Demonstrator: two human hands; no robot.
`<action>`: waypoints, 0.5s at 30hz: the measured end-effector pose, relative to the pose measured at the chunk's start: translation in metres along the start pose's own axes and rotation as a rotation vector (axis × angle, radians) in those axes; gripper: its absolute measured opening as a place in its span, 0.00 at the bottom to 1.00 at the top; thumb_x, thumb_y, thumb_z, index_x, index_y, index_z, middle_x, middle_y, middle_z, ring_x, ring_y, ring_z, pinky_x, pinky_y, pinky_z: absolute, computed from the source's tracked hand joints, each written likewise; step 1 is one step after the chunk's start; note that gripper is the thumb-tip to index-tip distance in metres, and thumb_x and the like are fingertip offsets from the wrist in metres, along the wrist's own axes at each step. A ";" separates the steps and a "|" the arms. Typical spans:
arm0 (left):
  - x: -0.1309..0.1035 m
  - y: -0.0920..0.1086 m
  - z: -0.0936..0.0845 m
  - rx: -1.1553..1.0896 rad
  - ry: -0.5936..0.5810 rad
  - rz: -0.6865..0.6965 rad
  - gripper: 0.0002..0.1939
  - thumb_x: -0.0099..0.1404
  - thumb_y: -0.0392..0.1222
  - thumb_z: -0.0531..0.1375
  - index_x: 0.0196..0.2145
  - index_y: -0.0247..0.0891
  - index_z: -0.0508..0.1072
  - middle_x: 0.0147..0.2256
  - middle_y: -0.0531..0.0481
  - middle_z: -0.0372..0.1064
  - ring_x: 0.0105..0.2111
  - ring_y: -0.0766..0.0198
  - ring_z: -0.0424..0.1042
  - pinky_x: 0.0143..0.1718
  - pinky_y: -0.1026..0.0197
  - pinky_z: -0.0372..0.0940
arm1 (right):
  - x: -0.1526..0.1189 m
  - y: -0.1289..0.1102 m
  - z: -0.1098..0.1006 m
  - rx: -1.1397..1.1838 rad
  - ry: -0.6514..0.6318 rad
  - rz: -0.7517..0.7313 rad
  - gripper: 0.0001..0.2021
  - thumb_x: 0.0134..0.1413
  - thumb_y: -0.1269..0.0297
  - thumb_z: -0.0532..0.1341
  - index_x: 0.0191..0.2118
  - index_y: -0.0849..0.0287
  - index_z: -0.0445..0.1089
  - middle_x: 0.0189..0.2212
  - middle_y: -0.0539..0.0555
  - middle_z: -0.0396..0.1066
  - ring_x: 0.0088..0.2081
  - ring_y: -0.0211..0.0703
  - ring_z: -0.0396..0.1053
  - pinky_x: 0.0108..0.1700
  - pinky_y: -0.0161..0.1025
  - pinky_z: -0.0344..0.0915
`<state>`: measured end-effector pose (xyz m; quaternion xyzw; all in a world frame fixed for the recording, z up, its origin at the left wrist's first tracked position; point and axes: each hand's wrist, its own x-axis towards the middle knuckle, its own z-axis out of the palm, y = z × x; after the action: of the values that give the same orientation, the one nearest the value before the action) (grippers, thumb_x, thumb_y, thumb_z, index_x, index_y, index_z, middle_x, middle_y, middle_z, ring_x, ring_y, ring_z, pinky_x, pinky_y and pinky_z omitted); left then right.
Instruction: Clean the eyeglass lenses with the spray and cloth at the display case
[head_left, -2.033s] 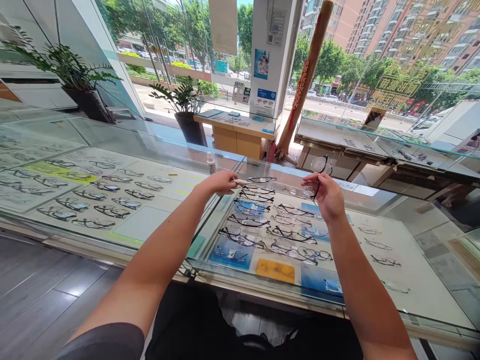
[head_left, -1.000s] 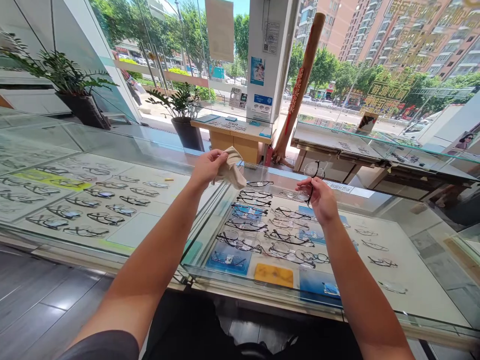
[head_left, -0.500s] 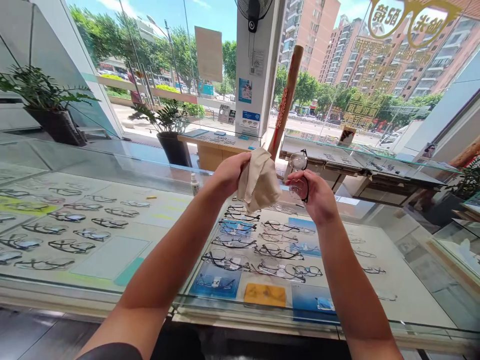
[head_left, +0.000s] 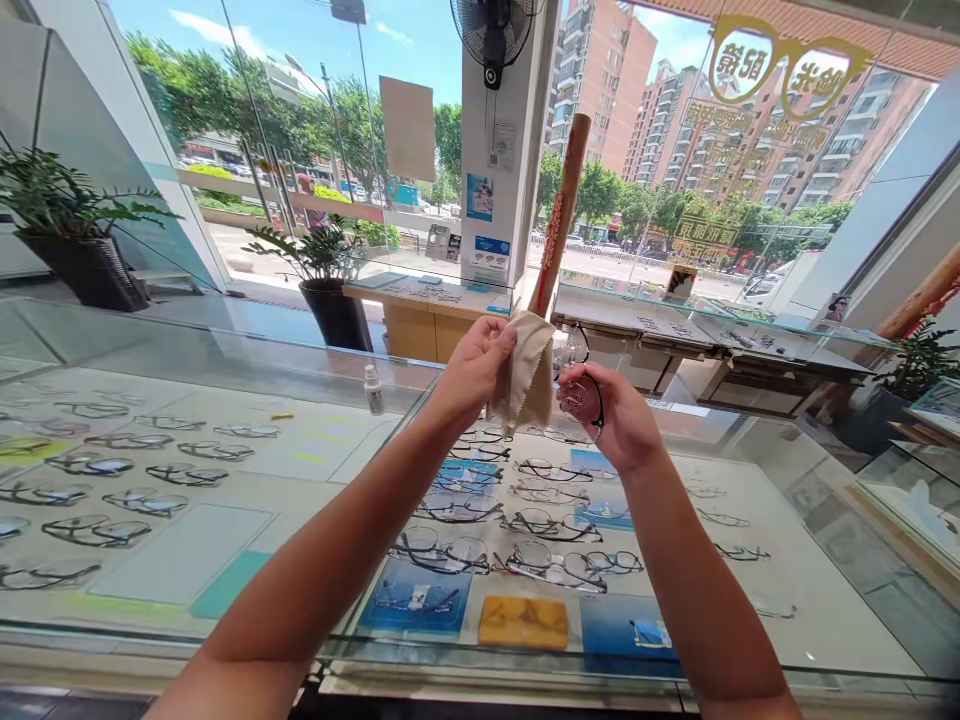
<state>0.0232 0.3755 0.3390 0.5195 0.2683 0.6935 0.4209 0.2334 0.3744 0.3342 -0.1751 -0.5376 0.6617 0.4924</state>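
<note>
My left hand (head_left: pixel 476 368) pinches a beige cleaning cloth (head_left: pixel 527 372) with a zigzag edge, which hangs down from the fingers. Just to the right, my right hand (head_left: pixel 615 410) grips a pair of eyeglasses (head_left: pixel 581 395) by the frame. The glasses are turned on edge, one round lens above the other, with droplets on the lenses. The cloth's right edge overlaps the near side of the glasses; whether it touches the lenses I cannot tell. Both hands are raised above the glass display counter (head_left: pixel 420 375).
Rows of eyeglasses (head_left: pixel 450 505) lie inside the counter under its glass top. A small white spray bottle (head_left: pixel 373 390) stands on the left part. An orange case (head_left: pixel 523 622) lies near the front. Beyond are a wooden post (head_left: pixel 564 210), potted plants (head_left: pixel 335 300) and large windows.
The cloth and the glasses have come closer together, so that they now overlap. My left thumb has moved onto the cloth's upper part. The view has shifted slightly.
</note>
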 end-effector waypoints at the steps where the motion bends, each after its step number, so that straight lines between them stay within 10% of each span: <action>1: 0.000 -0.002 0.000 0.012 -0.009 -0.012 0.23 0.65 0.58 0.74 0.39 0.42 0.69 0.27 0.56 0.68 0.24 0.69 0.67 0.24 0.66 0.63 | 0.000 0.000 0.000 0.010 0.004 0.000 0.10 0.59 0.55 0.67 0.34 0.54 0.82 0.38 0.53 0.81 0.37 0.41 0.75 0.39 0.36 0.73; 15: -0.003 -0.005 0.003 0.062 0.015 -0.078 0.25 0.64 0.59 0.74 0.39 0.40 0.68 0.26 0.57 0.68 0.22 0.70 0.64 0.22 0.68 0.58 | 0.000 0.004 0.001 -0.053 -0.050 0.017 0.12 0.57 0.52 0.68 0.33 0.56 0.82 0.37 0.54 0.77 0.38 0.42 0.71 0.43 0.38 0.70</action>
<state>0.0280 0.3754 0.3344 0.5162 0.3130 0.6718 0.4293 0.2306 0.3741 0.3309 -0.1759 -0.5656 0.6556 0.4684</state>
